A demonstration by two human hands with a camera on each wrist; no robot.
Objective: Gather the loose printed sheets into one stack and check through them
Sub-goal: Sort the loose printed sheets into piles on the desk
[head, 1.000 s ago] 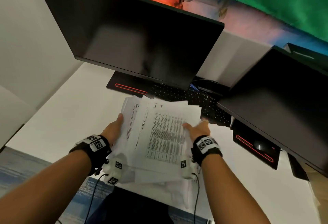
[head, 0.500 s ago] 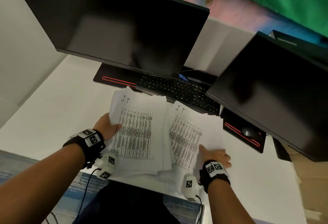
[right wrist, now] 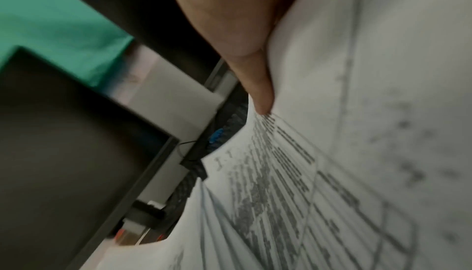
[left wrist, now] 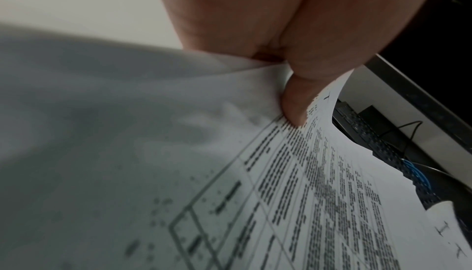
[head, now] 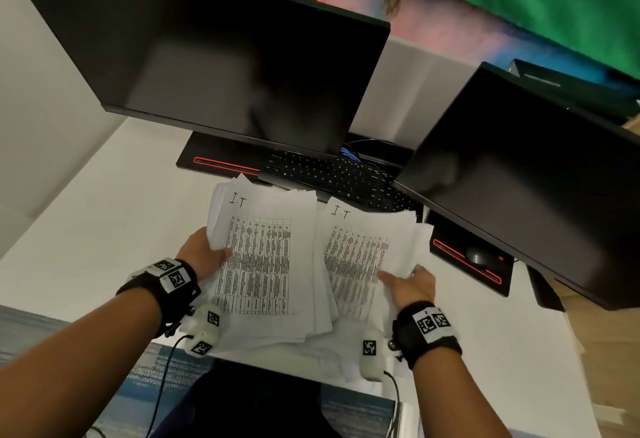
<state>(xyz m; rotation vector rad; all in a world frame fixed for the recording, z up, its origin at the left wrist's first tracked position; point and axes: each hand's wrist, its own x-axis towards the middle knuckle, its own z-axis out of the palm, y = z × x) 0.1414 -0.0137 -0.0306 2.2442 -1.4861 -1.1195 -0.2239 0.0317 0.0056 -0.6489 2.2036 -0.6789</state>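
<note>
Two bundles of white printed sheets with tables and a handwritten "I.T" heading are held side by side above the white desk (head: 86, 229). My left hand (head: 204, 257) grips the left bundle (head: 263, 264) at its left edge, thumb (left wrist: 296, 100) pressed on the top page (left wrist: 281, 193). My right hand (head: 408, 285) holds the right bundle (head: 360, 257) at its lower right, thumb (right wrist: 258, 88) on top of the printed page (right wrist: 332, 173), other fingers hidden beneath. The bundles overlap in the middle.
A black keyboard (head: 332, 174) lies just behind the sheets under a large dark monitor (head: 221, 56). A second dark monitor (head: 526, 174) stands at the right, with a mouse (head: 479, 257) on its base. A few more sheets (head: 332, 354) lie at the desk's front edge.
The single pile has been split into two bundles. My right hand, flat on the desk half a second ago, now holds the right bundle lifted; the left hand keeps its grip.
</note>
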